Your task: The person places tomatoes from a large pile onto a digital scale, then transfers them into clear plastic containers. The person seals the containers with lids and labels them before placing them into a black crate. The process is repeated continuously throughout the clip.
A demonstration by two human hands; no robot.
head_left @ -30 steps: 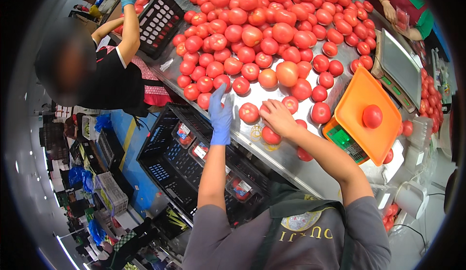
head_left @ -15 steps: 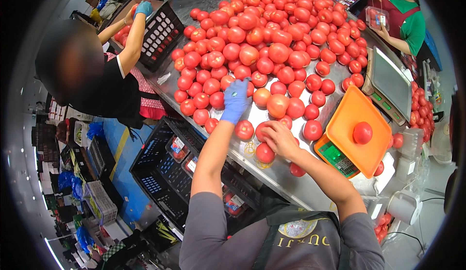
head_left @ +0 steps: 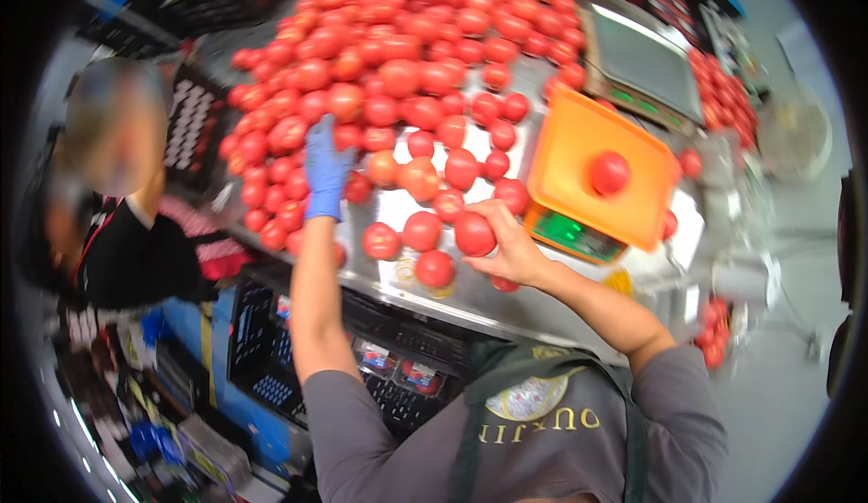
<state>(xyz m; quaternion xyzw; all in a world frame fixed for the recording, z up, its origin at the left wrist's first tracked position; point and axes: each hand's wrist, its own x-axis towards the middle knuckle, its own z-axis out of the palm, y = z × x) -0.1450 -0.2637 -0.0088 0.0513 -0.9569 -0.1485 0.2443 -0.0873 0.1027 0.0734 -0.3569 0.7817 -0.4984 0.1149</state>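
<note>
My right hand [head_left: 508, 248] is closed around a red tomato [head_left: 475, 234], lifted just over the near part of the metal table [head_left: 362, 272]. In a blue glove, my left hand [head_left: 327, 166] reaches to the near edge of the big tomato pile [head_left: 389, 33], its fingers stretched and the thumb apart, with no tomato in it. Loose tomatoes [head_left: 422, 231] lie between my two hands. To the right, an orange tray [head_left: 567, 164] sits on a scale with a green display [head_left: 576, 234], and a single tomato [head_left: 610, 172] rests in the tray.
A second scale [head_left: 642, 64] stands behind the orange tray. Below the table's front edge is a black crate [head_left: 262, 340] with packed tomato boxes [head_left: 420, 374]. A co-worker [head_left: 127, 241] stands at the left beside another black crate [head_left: 192, 128]. A white fan [head_left: 794, 138] is at far right.
The view has turned, shifting the table leftward. My right hand has picked up a tomato and moved right toward the orange tray. My left hand's fingers have straightened beside the pile.
</note>
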